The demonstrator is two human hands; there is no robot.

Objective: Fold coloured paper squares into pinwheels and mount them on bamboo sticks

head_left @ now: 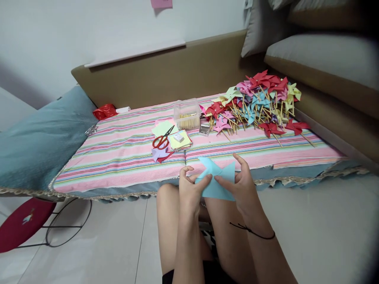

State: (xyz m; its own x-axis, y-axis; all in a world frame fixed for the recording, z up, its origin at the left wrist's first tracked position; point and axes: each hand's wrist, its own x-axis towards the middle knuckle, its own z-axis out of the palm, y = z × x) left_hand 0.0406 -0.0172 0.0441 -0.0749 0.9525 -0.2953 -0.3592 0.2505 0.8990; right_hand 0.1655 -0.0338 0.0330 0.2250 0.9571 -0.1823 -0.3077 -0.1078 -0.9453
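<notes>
A light-blue paper sheet [218, 191], partly folded at its top left into a pinwheel shape, is held between both hands above the knees. My left hand [191, 189] grips its left side, thumb on the front face and fingers mostly behind. From the right, my right hand [239, 185] pinches the paper with its thumb near the middle, one finger raised above the edge. Beyond the hands, red-handled scissors [161, 142] rest by a stack of coloured paper [185, 142] with a small white box [178, 137] on top. Purple and red paper pieces [160, 154] lie in front.
Finished pinwheels on sticks [260, 102] are heaped at the right of the striped sofa cover [118, 157]. A clear box of sticks [188, 114] and a small clear case [204, 129] stand mid-sofa. A red plastic bag [105, 111] lies left; a red stool [26, 221] stands on the floor.
</notes>
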